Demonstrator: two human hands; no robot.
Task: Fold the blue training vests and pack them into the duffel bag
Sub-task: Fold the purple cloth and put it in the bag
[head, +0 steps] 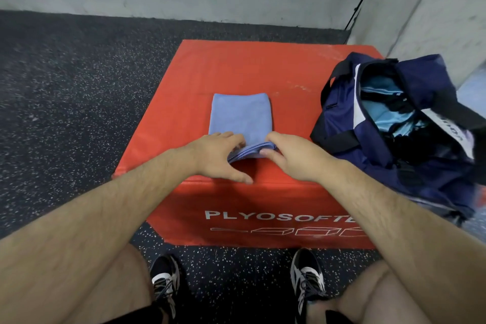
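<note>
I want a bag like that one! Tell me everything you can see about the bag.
The bag is a navy duffel of soft fabric with black straps and a white side panel. It sits slumped on the right side of the red box, its top open, with light blue cloth showing inside.

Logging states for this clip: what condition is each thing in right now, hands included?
blue vest: folded, lying on the red box, near edge lifted.
duffel bag: open on the box, light-blue fabric inside.
left hand: grips the vest's near edge.
right hand: pinches the same edge.
</note>
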